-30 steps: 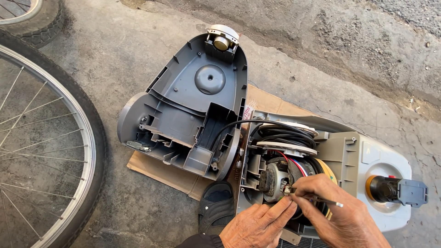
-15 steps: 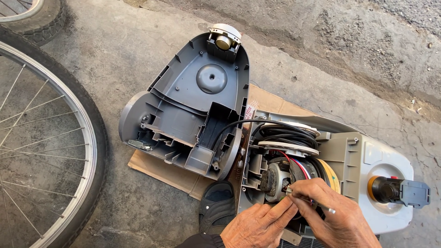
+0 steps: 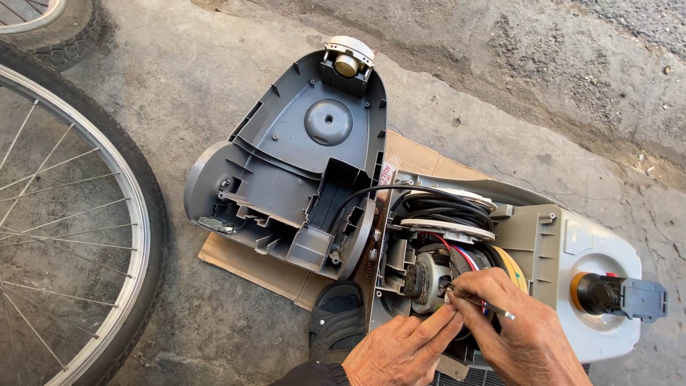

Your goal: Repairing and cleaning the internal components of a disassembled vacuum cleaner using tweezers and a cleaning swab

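Two bare hands work inside an opened vacuum cleaner, seen from the single head camera looking down onto a rough concrete floor point(image 3: 179, 93). The left hand point(image 3: 400, 350) lies with its fingers together and stretched flat against the grey round electric motor point(image 3: 427, 275), steadying it. The right hand point(image 3: 518, 332) is pinched shut on a thin metal tool point(image 3: 493, 309) whose tip meets the red, blue and white wires point(image 3: 463, 259) just beside the motor. The motor sits in the light grey plastic lower body of the vacuum cleaner point(image 3: 572, 243), below a reel of coiled black power cord point(image 3: 443, 207), with a yellow ring partly hidden behind the right hand. The dark grey plastic upper shell point(image 3: 300, 171) lies flipped open to the left, inner side up, joined to the body by a black cable. Both halves rest on a flattened sheet of brown cardboard point(image 3: 236, 261). A black sandal point(image 3: 337, 314) sits at the shell's lower edge, and a spoked bicycle wheel point(image 3: 86, 214) fills the left side, well apart from the work. The risk I judge here: the tool tip could slip off the small fitting and nick the thin wire insulation, or a pull could strain a wire joint, since the wires crowd close to the motor.
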